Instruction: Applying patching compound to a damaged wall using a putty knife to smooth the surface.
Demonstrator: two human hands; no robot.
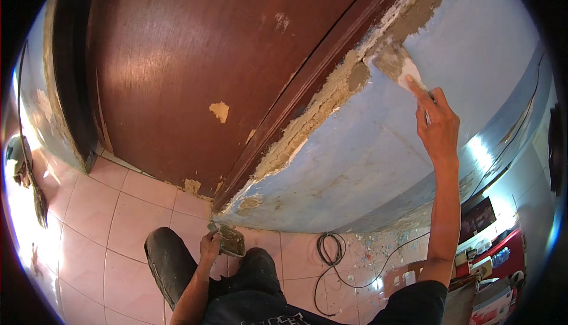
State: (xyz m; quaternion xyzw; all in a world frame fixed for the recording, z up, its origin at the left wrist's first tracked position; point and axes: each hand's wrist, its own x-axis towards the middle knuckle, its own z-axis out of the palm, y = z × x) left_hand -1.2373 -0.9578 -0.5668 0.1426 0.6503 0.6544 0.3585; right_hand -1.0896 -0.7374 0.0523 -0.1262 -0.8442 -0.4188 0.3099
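Observation:
My right hand (pixel 438 121) is closed round the handle of a putty knife (pixel 395 62), raised at the upper right. Its wide, smeared blade lies against the blue wall (pixel 378 141) beside the door frame. Wet grey filler (pixel 417 14) covers the strip just above the blade, and rough, dry tan patching (pixel 313 115) runs down along the frame. Low down between my knees, my left hand (pixel 209 247) grips a small rectangular tray (pixel 232 241) with grey residue inside. The fingers under the tray are partly hidden.
A brown wooden door (pixel 201 59) with chipped paint fills the upper left. A black cable (pixel 331 251) lies coiled on the pink tiled floor (pixel 142 218), among paint flakes. A red table (pixel 512 260) with boxes and bottles stands at the lower right. A broom (pixel 39 204) leans at the far left.

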